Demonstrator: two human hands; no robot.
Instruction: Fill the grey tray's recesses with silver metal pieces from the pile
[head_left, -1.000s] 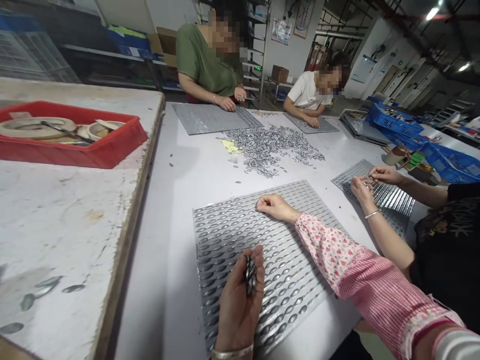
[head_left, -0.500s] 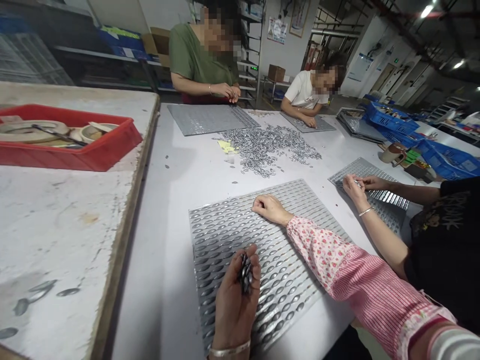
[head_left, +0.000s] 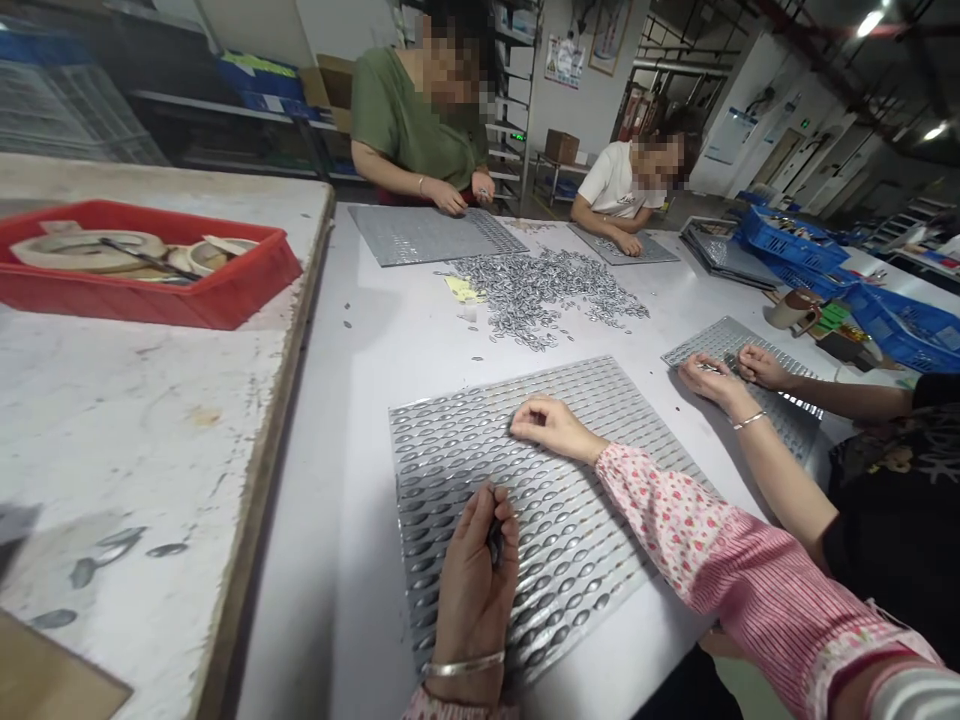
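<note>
My left hand (head_left: 476, 590), palm up and with a bangle at the wrist, is curled around several small dark grey, pointed-oval metallic pieces (head_left: 495, 540). It hovers above the near left part of a flat grey board (head_left: 592, 500) covered in rows of similar shiny ovals. My right hand (head_left: 553, 425), in a pink patterned sleeve, is over the far middle of that board with fingertips pinched together and pointing down. Whether a piece is between those fingertips is hidden.
A loose heap of ovals (head_left: 540, 290) lies beyond the board, beside a yellow paper (head_left: 463, 290). A red tray (head_left: 247, 290) stands on the left table. Co-workers handle boards opposite and at my right (head_left: 724, 345). A mug (head_left: 793, 308) and blue crates (head_left: 907, 325) are farther right.
The fingers of my left hand have closed further over the pieces. My right hand's fingers have shifted slightly above the board. The view has turned a little, and the right co-worker's hands have moved apart.
</note>
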